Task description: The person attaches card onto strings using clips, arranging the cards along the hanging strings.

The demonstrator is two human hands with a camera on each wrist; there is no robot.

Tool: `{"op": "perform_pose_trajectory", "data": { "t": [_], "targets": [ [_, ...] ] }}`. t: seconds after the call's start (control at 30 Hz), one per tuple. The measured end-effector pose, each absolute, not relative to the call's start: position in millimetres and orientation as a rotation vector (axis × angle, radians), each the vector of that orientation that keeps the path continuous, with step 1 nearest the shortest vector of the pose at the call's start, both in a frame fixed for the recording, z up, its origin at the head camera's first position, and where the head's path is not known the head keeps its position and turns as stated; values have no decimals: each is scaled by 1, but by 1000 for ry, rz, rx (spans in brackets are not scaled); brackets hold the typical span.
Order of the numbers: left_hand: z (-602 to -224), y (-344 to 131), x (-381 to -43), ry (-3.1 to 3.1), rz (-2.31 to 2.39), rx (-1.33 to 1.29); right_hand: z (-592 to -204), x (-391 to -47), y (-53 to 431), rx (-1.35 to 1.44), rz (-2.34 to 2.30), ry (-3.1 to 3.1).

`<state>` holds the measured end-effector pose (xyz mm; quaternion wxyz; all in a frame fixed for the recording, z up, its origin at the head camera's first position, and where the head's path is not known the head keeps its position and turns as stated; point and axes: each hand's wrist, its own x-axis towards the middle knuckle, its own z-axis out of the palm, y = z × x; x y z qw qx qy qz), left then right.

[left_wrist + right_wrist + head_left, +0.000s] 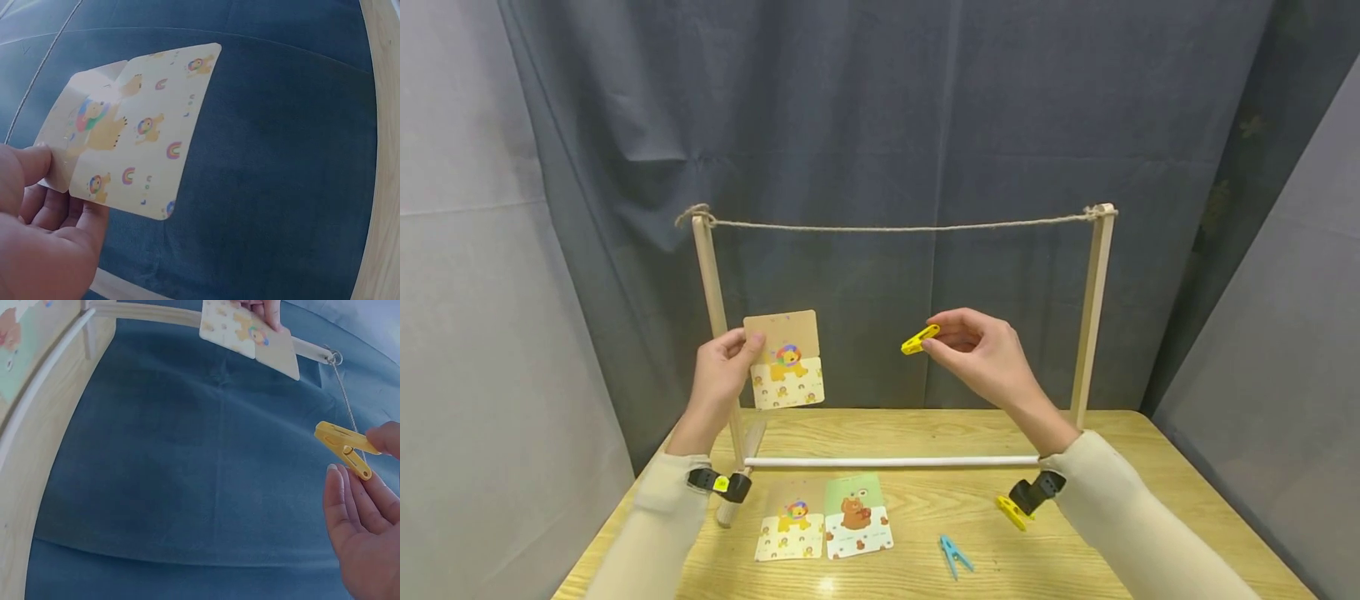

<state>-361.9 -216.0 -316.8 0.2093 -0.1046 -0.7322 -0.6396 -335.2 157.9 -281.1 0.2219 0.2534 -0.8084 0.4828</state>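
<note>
My left hand [718, 379] pinches a lion card [785, 360] by its left edge, thumb on the printed face, in front of the frame's left post. The left wrist view shows this card [128, 128] tilted, with small lions and rainbows on its pale half. To the right, my right hand [981, 350] holds a yellow clothespin [921, 339] between thumb and fingers, below the rope [887, 227]. In the right wrist view the clothespin [344, 447] is gripped by its handle ends, its tip pointing away from the hand.
The rope runs between two wooden posts [1093, 308], joined low down by a white rod [887, 461]. On the table lie another lion card [792, 518], a bear card [857, 517], a blue clothespin [955, 556] and a yellow clothespin [1012, 512] partly behind the right wrist camera.
</note>
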Motion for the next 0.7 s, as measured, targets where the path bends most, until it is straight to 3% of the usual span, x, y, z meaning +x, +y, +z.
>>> {"op": "perform_pose_trajectory", "data": {
  "t": [0.7],
  "targets": [
    [-278, -210, -376, -1945, -1719, -282, -231, -344, 109, 795, 1286, -2135]
  ]
}}
